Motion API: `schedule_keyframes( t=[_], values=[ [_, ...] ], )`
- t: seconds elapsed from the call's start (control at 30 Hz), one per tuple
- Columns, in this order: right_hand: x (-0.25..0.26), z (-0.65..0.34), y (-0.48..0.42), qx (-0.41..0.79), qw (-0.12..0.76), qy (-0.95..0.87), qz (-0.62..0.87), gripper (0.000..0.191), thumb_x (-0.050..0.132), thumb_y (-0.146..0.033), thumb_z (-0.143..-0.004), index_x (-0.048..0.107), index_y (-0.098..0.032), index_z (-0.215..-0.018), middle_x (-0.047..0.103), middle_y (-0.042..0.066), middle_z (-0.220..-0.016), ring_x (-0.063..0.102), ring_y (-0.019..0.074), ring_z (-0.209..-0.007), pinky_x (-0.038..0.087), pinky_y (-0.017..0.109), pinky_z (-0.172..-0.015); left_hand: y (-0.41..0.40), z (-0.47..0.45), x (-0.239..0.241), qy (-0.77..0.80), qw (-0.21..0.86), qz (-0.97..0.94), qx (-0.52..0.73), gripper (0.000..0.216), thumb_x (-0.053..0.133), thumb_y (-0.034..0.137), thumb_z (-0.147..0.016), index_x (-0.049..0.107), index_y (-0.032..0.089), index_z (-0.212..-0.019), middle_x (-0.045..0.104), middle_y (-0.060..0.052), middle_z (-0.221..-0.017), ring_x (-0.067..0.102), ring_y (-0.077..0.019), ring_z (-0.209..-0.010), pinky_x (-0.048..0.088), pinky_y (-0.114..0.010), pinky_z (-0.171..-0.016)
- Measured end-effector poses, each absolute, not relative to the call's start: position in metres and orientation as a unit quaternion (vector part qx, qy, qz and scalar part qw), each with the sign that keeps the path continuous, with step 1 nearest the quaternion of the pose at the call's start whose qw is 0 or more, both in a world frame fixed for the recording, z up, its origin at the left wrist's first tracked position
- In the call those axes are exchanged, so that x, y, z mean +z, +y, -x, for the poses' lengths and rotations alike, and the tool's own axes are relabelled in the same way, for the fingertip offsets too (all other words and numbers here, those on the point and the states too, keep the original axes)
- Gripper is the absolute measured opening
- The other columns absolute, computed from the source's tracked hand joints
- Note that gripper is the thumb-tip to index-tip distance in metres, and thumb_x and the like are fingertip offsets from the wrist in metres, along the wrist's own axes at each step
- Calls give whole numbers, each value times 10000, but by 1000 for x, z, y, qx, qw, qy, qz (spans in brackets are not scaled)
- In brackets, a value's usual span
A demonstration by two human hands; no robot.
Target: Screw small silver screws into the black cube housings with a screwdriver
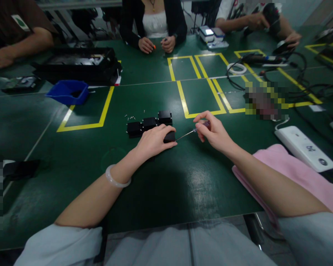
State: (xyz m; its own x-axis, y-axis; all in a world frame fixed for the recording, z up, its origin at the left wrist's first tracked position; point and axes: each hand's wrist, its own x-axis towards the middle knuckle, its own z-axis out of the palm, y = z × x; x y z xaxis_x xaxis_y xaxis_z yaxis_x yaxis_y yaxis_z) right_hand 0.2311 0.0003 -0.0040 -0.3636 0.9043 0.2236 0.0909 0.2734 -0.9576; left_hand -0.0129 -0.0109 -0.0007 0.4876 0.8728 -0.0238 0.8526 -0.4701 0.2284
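My left hand (157, 138) is closed over a small black box-shaped part (170, 137), thumb and fingers on its sides, pressing it to the table. In my right hand (212, 131) is a screwdriver (202, 126) with a translucent purplish handle. Its thin shaft points left, and the tip meets the right side of the held part near the thumb. Just behind my left hand stand three similar black parts, a left one (134, 129), a middle one (150, 123) and a right one (165, 117). Several tiny screws (131, 118) lie loose behind them.
A blue bin (68, 91) and black trays (80, 62) stand at the back left. Yellow tape (207, 113) marks rectangles on the green table (155, 199). To the right are a pink cloth (283, 166), a white power strip (305, 147) and cables. Co-workers sit opposite.
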Motion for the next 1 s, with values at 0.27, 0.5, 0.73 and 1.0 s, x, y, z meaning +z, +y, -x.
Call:
schedule_keyframes(
  t=[0.27, 0.5, 0.73, 1.0],
  values=[
    [-3, -232, 0, 468, 408, -683, 384, 199, 584, -390, -954, 518, -209, -906, 446, -108, -474, 433, 73, -372, 289, 221, -396, -10, 14, -2, 501, 101, -858, 51, 473, 595, 538, -915, 539, 282, -1309, 636, -48, -1239, 644, -261, -1037, 484, -314, -724],
    [-3, -231, 0, 477, 423, -679, 364, 174, 581, -364, -955, 488, -221, -989, 467, -112, -518, 459, 81, -412, 345, 220, -428, -10, 13, 0, 504, 107, -856, 50, 475, 592, 539, -916, 537, 283, -1313, 634, -50, -1243, 645, -264, -1039, 480, -313, -707],
    [-3, -231, 0, 467, 417, -683, 377, 167, 568, -368, -961, 501, -217, -936, 446, -115, -482, 444, 76, -378, 309, 218, -400, -10, 13, -1, 508, 112, -853, 48, 478, 594, 534, -914, 535, 288, -1320, 633, -54, -1247, 641, -259, -1040, 484, -307, -714],
    [-3, -232, 0, 467, 413, -681, 385, 176, 577, -375, -957, 514, -213, -930, 456, -106, -487, 458, 81, -391, 320, 220, -414, -11, 14, -1, 503, 112, -856, 50, 486, 586, 541, -917, 533, 281, -1324, 631, -53, -1250, 643, -259, -1035, 486, -313, -709]
  ],
)
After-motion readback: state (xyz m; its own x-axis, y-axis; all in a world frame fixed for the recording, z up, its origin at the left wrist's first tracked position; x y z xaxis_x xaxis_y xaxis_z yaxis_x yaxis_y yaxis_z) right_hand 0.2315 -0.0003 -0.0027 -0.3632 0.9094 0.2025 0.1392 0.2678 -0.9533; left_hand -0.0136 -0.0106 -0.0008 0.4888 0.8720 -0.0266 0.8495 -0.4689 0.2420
